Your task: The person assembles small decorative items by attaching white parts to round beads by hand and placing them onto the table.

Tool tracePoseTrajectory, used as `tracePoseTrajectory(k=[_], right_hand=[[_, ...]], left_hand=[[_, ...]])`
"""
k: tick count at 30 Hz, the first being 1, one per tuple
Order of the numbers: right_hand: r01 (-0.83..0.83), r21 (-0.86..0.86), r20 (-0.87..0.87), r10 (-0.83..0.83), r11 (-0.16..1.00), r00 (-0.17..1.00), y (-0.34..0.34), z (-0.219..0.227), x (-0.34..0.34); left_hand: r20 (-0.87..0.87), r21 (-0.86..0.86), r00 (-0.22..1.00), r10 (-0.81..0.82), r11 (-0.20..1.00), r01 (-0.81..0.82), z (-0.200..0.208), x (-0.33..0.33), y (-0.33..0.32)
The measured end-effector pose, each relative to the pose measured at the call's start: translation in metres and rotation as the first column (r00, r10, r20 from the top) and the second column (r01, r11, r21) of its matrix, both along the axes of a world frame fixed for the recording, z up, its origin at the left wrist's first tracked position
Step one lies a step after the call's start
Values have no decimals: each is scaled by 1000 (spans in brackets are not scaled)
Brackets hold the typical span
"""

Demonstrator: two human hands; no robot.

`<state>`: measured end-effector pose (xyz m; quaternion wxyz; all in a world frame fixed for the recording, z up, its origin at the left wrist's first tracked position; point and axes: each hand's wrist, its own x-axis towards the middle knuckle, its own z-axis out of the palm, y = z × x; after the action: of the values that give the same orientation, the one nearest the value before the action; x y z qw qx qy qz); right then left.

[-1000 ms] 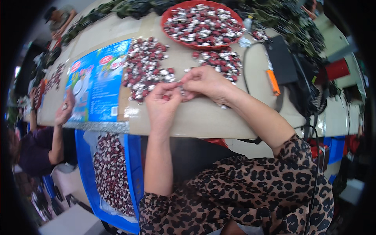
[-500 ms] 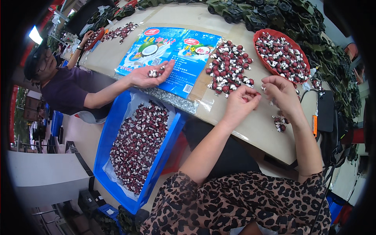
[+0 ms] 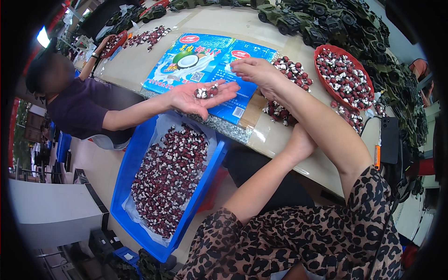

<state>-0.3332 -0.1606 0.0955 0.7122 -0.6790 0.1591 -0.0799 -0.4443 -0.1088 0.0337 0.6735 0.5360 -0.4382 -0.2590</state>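
My right hand (image 3: 256, 75) is stretched out to the left over the blue printed cardboard (image 3: 219, 56). Its fingers are extended, and nothing shows in them. Beside it, a co-worker's open palm (image 3: 186, 99) faces up, bearing a few small dark-red and white round pieces (image 3: 206, 92). My left hand (image 3: 302, 140) rests low over the table's near edge, under my right forearm, which hides its fingers. Around my forearms lies a heap of the same red-and-white pieces (image 3: 295, 73), partly covered by my right arm.
A red basin (image 3: 318, 70) full of such pieces stands at the right. Below the table edge, left of me, sits a blue crate (image 3: 175, 238) lined with plastic and filled with them. Green toy vehicles (image 3: 322, 23) crowd the far side. A dark phone (image 3: 389, 140) lies at the right.
My right hand has swung left across my left arm toward the co-worker's palm. That palm has moved slightly right and opened flatter. My left hand has shifted down and right.
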Motion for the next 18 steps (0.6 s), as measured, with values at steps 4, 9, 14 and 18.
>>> tracePoseTrajectory(k=[4, 9, 14, 18], right_hand=[[-56, -138, 51, 63, 989, 997, 9, 1, 16], [-76, -676, 86, 181, 733, 980, 25, 0, 27], [-39, -930, 64, 266, 365, 962, 41, 8, 18], [-69, -968, -6, 253, 242, 967, 36, 4, 21]], left_hand=[[-240, -81, 971, 13, 996, -33, 0, -7, -3], [-132, -23, 991, 0, 1000, -4, -2, -4, -4], [-744, -368, 578, -334, 928, 63, -30, -28, -19], [-816, -392, 436, -380, 918, 67, -20, -29, -23]])
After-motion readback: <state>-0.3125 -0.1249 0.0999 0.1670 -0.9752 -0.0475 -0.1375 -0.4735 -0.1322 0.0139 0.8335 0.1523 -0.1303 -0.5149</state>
